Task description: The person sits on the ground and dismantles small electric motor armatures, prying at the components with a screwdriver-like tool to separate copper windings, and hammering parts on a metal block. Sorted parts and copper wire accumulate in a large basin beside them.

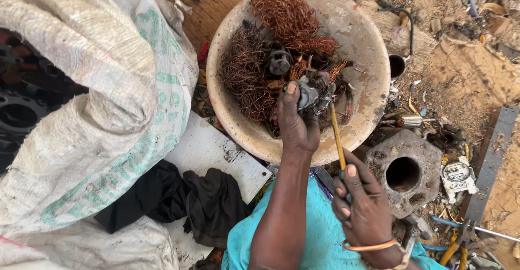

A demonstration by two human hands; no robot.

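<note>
Head view, left hand: the left hand (297, 125), centre of the frame, is closed around a small motor part (312, 95) with dark wire still wound on it, thumb pressed on top, holding it over the bowl.
Head view, right hand: the right hand (364, 205), lower right of centre, is wrapped in a fist around the handle of a screwdriver (337, 137); its yellowish shaft runs up to the part, the tip at or in the windings.
Head view, bowl: a wide, worn, pale plastic bowl (368, 48) fills the upper centre.
Head view, done so far: loose copper wire (281, 18) lies in tangled bunches in the bowl, along with a dark round piece (279, 61), so a good deal looks already pulled free.
Head view, left to do: the held part still carries wire; how much more stock waits cannot be told.
Head view, left of frame: a large white woven sack (103, 86) with green print lies open at the far left edge, dark metal parts showing inside.
Head view, lower middle: a black cloth (189, 199) lies on a white board (211, 151).
Head view, right of frame: a grey metal casting (406, 172) with a round hole sits beside the bowl, pliers (460, 245) at lower right.
Head view, ground: bare brown earth strewn with scrap; an outdoor yard.
</note>
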